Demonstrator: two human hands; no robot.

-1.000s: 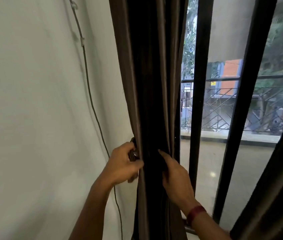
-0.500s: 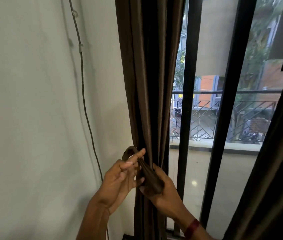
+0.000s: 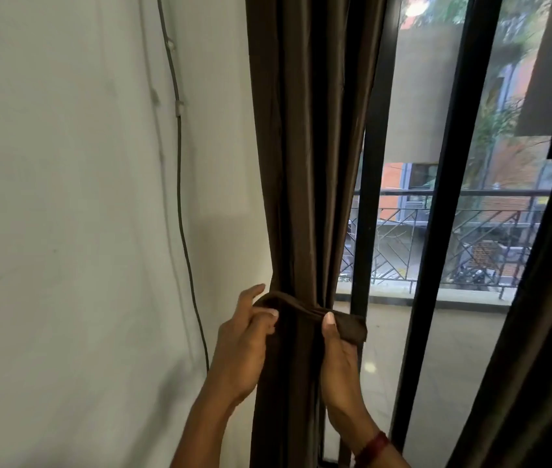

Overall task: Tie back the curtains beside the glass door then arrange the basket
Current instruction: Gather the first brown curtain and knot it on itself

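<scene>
Left hand [image 3: 245,342]: is curling its fingers and pinching the left end of the one tie band [image 3: 301,309].
Right hand [image 3: 338,363]: is gripping the band's right end, with the thumb pressing on top.
Tie band: is lying across the front of the brown curtain [image 3: 308,146], touching it.
Curtains: two are hanging. The other curtain [image 3: 538,349] is at the right edge.
Glass door [image 3: 365,214]: is standing just beside the held curtain.
Cable [image 3: 180,197]: one is running down the white wall [image 3: 65,214].
</scene>
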